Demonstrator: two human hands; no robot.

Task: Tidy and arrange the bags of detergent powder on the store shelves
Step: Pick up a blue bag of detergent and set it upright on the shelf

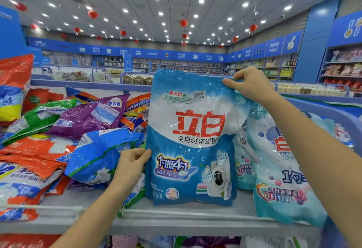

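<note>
The blue and white bag (190, 140) of detergent powder is standing upright on the shelf (176, 218), with its bottom resting on the board and its printed front facing the person. It is looking full in the lower half and loose and wrinkled in the upper half, so I am judging that the powder is sitting low and making the bag rather heavy at the bottom. The glossy film is probably slippery, and soft, not stiff.

The right hand (248, 83) is pinching the upper corner at 1 o'clock of the bag, thumb in front and fingers behind. The left hand (133, 163) is gripping the side edge at 8 o'clock, with the thumb lying on the front. A hold only on the thin top film is likely letting the bag swing or sag; I think a hand lower down, near the weight, is giving better control.

At 3 o'clock, the turquoise bags (284, 169) are standing upright, touching the held bag. At 9 o'clock, a disordered heap is lying flat, among it a purple bag (88, 114) and an orange bag (35, 149).
</note>
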